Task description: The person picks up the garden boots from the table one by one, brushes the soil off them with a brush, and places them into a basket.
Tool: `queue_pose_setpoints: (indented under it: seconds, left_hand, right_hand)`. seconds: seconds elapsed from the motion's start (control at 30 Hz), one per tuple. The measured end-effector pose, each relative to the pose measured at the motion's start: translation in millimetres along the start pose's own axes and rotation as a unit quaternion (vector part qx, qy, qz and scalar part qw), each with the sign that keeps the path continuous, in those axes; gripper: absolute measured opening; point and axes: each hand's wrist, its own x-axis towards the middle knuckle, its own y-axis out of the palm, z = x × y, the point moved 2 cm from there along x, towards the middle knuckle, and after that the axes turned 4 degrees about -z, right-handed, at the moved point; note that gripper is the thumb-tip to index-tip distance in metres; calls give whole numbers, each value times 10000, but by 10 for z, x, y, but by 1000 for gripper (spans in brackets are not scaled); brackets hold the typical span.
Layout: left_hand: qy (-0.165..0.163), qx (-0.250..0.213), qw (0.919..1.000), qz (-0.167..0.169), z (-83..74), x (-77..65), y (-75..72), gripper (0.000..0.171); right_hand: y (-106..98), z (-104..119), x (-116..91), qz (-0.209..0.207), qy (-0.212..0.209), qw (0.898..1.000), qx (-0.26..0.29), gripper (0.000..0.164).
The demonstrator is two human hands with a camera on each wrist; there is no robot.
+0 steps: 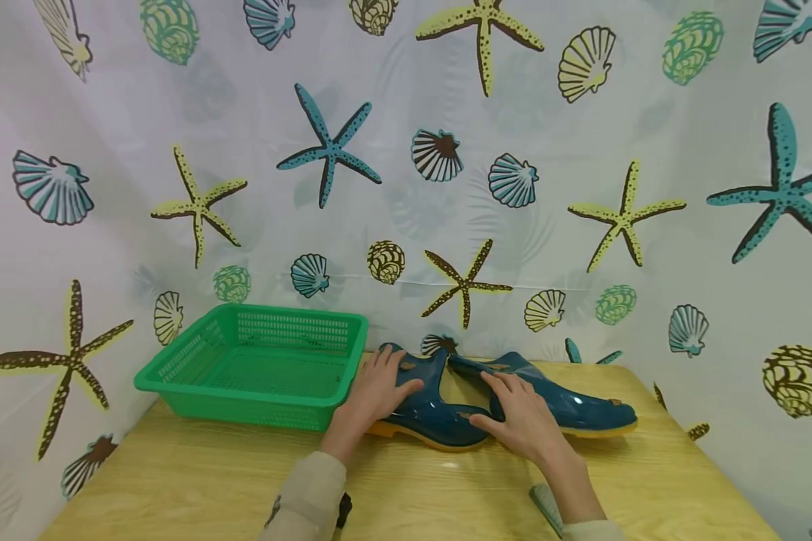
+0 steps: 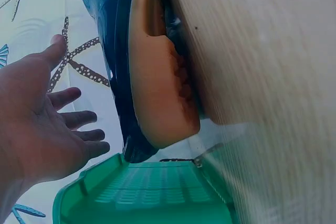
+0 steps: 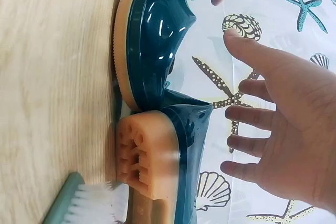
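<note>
Two dark blue, glossy rubber shoes with orange soles lie on the table. The left shoe [image 1: 440,424] points its toe rightward, against the heel end of the right shoe [image 1: 578,406]. My left hand [image 1: 379,387] is over the left shoe's heel end, fingers spread; the left wrist view shows a gap between this hand [image 2: 47,114] and the shoe [image 2: 118,51]. Above the right shoe's heel end is my right hand [image 1: 524,421], its fingers extended and apart. In the right wrist view that hand [image 3: 289,124] stands off from the ridged orange heel [image 3: 152,150] and holds nothing.
A green perforated plastic basket [image 1: 250,406] stands to the left of the shoes. Near my right forearm lies a brush [image 1: 546,505] with a green back; its white bristles [image 3: 97,203] show in the right wrist view. Behind the wooden table [image 1: 406,496] hangs a shell-and-starfish curtain [image 1: 392,203].
</note>
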Motion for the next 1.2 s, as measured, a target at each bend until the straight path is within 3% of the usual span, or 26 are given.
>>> queue_pose_setpoints:
  seconds: [0.37, 0.8, 1.2]
  left_hand:
    - [-431, -625, 9970, 133, 55, 84, 117, 77]
    - [-755, -378, 9964, -18, 152, 218, 192, 70]
    - [-1478, -178, 9889, -1, 179, 279, 224, 73]
  right_hand:
    - [-43, -36, -156, 380, 288, 9989, -50, 68]
    - [-141, -138, -340, 652, 302, 9974, -38, 64]
    - [-229, -206, -533, 817, 459, 9956, 94, 63]
